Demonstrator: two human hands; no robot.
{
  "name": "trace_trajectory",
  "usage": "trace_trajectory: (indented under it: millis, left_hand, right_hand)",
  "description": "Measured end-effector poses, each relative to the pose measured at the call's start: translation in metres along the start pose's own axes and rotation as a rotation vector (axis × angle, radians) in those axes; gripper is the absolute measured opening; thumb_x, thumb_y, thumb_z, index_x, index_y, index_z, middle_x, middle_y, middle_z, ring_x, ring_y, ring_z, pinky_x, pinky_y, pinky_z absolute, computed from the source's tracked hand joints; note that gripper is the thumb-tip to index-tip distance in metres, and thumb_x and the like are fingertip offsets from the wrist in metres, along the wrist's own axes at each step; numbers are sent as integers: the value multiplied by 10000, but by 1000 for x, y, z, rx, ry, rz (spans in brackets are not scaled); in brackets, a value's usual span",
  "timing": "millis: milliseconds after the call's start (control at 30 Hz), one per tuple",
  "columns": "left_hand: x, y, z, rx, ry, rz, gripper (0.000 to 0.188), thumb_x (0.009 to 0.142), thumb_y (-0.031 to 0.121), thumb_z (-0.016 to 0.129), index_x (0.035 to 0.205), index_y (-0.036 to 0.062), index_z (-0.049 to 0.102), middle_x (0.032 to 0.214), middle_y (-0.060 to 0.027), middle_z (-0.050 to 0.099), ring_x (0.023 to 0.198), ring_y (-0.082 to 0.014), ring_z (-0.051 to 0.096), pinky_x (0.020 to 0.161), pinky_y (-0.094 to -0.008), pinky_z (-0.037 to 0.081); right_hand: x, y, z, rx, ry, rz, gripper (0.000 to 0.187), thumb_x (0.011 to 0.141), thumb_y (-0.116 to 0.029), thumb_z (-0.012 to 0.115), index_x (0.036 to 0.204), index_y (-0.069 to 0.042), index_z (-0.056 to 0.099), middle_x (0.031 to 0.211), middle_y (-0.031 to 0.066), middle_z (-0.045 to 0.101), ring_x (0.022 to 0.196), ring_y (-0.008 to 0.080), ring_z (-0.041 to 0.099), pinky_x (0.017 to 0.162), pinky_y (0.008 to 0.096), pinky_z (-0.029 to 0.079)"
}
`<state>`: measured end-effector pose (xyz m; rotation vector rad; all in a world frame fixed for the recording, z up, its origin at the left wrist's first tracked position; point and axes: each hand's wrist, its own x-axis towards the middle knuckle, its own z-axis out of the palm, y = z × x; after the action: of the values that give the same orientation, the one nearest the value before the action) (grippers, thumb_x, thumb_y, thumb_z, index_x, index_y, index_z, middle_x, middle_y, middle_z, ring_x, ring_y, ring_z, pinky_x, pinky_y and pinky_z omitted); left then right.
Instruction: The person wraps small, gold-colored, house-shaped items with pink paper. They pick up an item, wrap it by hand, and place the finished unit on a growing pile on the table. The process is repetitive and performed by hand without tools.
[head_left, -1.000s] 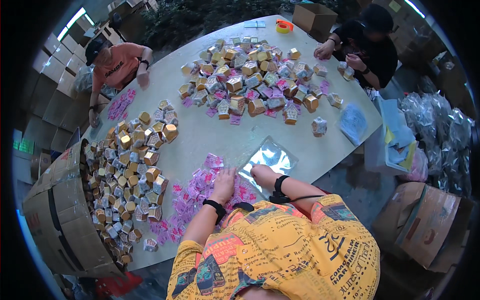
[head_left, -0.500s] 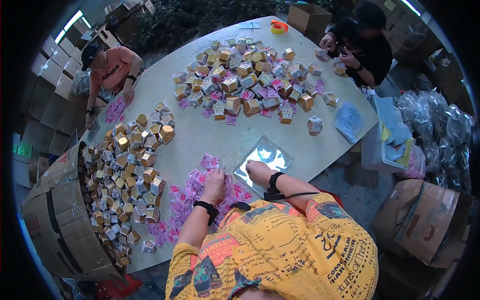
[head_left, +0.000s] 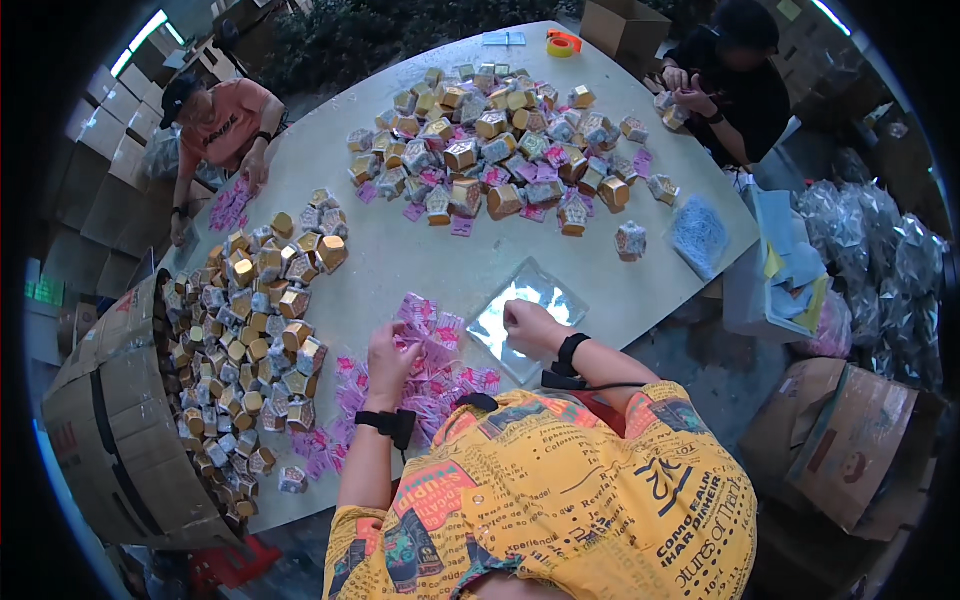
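My left hand (head_left: pixel 391 362) is closed, its fingers curled at the edge of a heap of small pink printed packets (head_left: pixel 436 345). Packets lie right against the fingertips; whether one is pinched there I cannot make out. My right hand (head_left: pixel 534 329) is closed in a fist over a stack of shiny clear plastic bags (head_left: pixel 541 281) lying flat on the table. What its fingers grip, if anything, is hidden beneath them. Dark bands circle both wrists.
Gold house-shaped boxes in clear wrap form a far heap (head_left: pixel 500 150) and a left heap (head_left: pixel 250 330) spilling from a cardboard carton (head_left: pixel 110 420). A bundle of clear bags (head_left: pixel 697 237) lies right. Orange tape (head_left: pixel 563 43) sits far back. Two people work at the table's far sides.
My left hand has lifted off the packets and drawn left, its fingers curling. My right hand has shifted slightly right and away over the bags. The person at far right has brought both hands together.
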<state>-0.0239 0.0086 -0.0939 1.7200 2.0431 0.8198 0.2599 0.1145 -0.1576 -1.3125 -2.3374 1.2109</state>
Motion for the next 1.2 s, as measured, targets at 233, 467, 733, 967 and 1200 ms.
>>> trace_trajectory:
  millis: [233, 467, 733, 967, 1200]
  left_hand:
    - [3, 2, 0, -274, 31, -173, 416, 721, 111, 699, 1108, 22, 576, 925, -102, 641, 835, -184, 615, 747, -308, 502]
    - [1, 11, -7, -382, 21, -257, 407, 747, 93, 676, 1138, 41, 576, 907, -77, 635, 826, -157, 607, 741, -291, 502]
    - [-2, 11, -3, -398, 7, -261, 399, 753, 99, 673, 1136, 36, 578, 935, -96, 636, 845, -167, 616, 763, -294, 503]
    - [-6, 6, -9, -409, 44, -289, 412, 757, 114, 677, 1147, 28, 572, 987, -107, 634, 904, -173, 622, 783, -289, 504]
    - [-5, 19, -11, -467, 37, -296, 421, 747, 119, 690, 1138, 18, 573, 972, -108, 636, 874, -167, 626, 779, -281, 505]
  right_hand:
    - [-5, -11, 26, -247, -139, -109, 166, 775, -23, 529, 933, -33, 580, 971, 162, 543, 852, 350, 576, 746, 413, 483]
    - [-4, -18, 15, -207, 21, -105, 194, 767, -26, 539, 961, -19, 546, 995, 174, 525, 870, 352, 575, 738, 434, 482]
    - [12, -19, 26, -226, -76, -100, 104, 763, -13, 525, 846, 0, 587, 980, 194, 536, 875, 374, 580, 764, 445, 485]
    - [7, -18, 12, -35, -23, -56, 115, 770, -16, 496, 809, 29, 595, 930, 212, 569, 847, 375, 571, 743, 418, 473]
    - [3, -5, -16, 289, -17, 106, 124, 801, -47, 495, 851, 28, 580, 759, 130, 596, 714, 250, 588, 654, 352, 483]
